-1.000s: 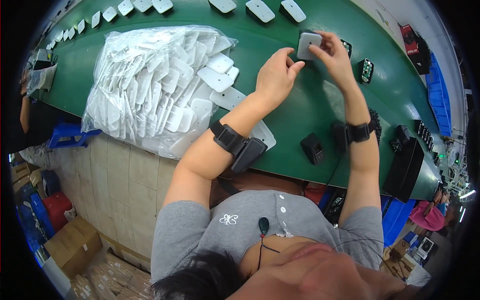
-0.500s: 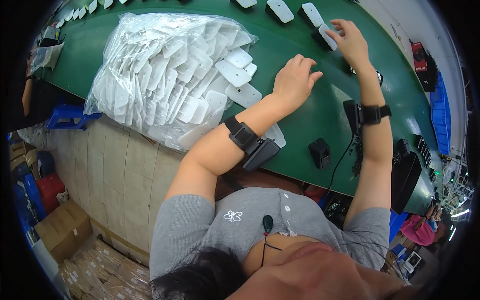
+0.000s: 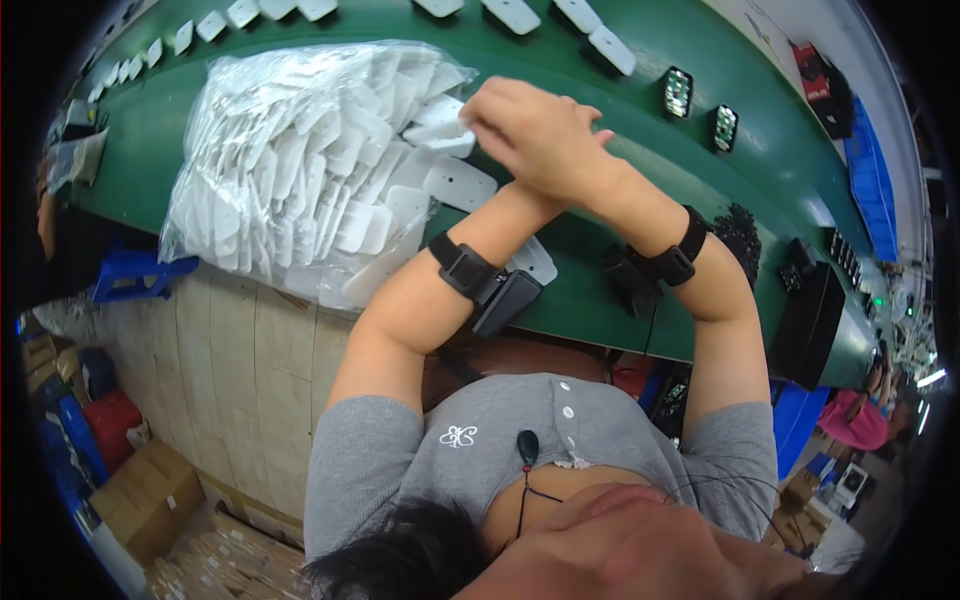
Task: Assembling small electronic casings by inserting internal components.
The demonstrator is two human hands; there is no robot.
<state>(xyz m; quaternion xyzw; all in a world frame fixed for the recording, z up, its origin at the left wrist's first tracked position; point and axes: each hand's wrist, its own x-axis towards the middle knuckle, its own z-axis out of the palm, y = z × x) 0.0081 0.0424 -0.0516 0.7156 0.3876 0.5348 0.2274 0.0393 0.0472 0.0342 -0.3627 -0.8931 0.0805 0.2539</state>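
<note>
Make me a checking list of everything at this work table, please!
Surface: green belt, curved by the lens.
Job's things: clear bag of white plastic covers; loose white covers beside it.
Clutter: two small lit devices; pile of tiny black parts; black boxes at the right.
Grippers: right hand pinches a white cover; left hand hidden beneath it; black bands on both wrists.
Cables: thin black wire below the right wrist.
Surroundings: cardboard boxes, blue stool, blue bins.

Factory assembly line: green conveyor belt (image 3: 600,90), bagged white plastic parts (image 3: 300,170), cardboard boxes (image 3: 140,500).
</note>
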